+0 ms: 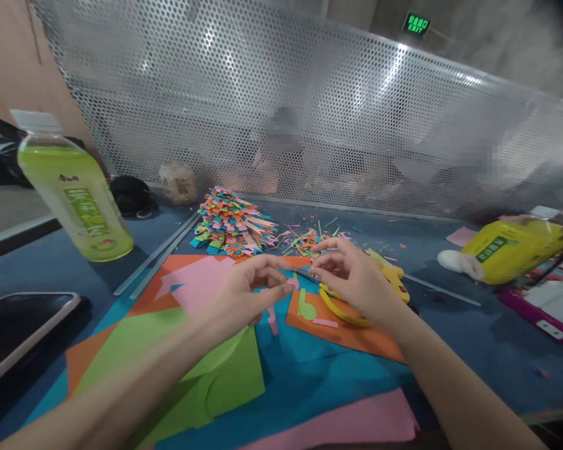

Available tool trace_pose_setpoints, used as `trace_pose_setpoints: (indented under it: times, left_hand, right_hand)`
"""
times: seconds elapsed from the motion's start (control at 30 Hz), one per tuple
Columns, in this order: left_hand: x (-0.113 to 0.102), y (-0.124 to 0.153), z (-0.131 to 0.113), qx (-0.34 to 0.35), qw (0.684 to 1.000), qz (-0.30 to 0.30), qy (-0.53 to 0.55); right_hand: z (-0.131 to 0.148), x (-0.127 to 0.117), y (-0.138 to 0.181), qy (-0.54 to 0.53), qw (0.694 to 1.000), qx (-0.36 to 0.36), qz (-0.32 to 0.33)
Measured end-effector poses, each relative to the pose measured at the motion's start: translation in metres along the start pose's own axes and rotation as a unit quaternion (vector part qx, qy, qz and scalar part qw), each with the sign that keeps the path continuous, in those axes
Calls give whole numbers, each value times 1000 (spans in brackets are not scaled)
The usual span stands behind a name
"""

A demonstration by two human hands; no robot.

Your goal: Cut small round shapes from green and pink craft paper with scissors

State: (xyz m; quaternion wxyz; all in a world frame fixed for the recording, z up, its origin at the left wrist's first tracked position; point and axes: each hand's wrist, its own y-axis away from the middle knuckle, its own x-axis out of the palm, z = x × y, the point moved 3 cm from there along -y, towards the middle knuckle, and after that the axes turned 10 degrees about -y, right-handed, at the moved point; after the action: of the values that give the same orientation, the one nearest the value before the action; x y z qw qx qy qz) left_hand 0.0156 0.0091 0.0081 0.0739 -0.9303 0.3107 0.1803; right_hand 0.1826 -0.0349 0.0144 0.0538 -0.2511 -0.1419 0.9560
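Note:
My left hand [258, 289] has its thumb and forefinger closed on a small pink paper piece [293, 285], partly covered by the fingertips. Close by on the right, my right hand [347, 272] hovers with curved, parted fingers over yellow-handled scissors [340, 310]. Their blades point left toward my left fingertips, and my right thumb is over the pivot; whether it touches cannot be made out. Below the hands, a green paper circle with a strip [308, 309] and a narrow pink strip [325, 323] lie on orange paper [356, 340]. Another pink scrap [273, 320] rests under my left hand.
Behind the hands stands a cone of layered coloured paper [232, 222], with loose scraps [309, 239] beside it. Green sheets [234, 369] lie front left. A drink bottle [77, 194] stands left; a yellow bottle [511, 247] lies right. A perforated metal screen [347, 119] closes the back.

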Motion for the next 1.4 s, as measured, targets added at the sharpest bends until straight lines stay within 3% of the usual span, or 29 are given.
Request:
trace_pose_setpoints:
  times: [0.07,0.17,0.43,0.67,0.9,1.0,1.03,1.1,1.2,1.4]
  left_hand:
    - [-2,-1,3,-12,1000,-14,-2]
    - [-5,-3,6,-32,999,-33,-8]
    - [-8,-4,6,-46,990,-106,87]
    - [-9,-1,7,-36,988,-101,111]
    - [-18,2,0,-6,975,-144,169]
    - [-22,5,-5,15,971,-149,188]
    - [-23,6,-6,23,970,-149,193]
    - [-24,8,-9,38,967,-152,200]
    - [-25,11,-14,66,965,-157,201]
    - [-20,19,-19,120,970,-144,154]
  right_hand:
    - [-4,-8,0,229,973,39,-2]
    - [-15,-15,3,361,925,112,37]
    - [-36,-16,4,444,872,179,105]
    - [-49,-16,-9,447,879,140,91]
    - [-30,-30,-16,398,915,64,-18]
    - [-12,-25,-10,337,940,30,-52]
    - [-5,-21,-7,262,963,8,-59]
    - [5,-11,0,130,991,-8,-29]
    - [14,4,12,2,999,-6,52]
    - [8,23,26,-64,991,2,121]
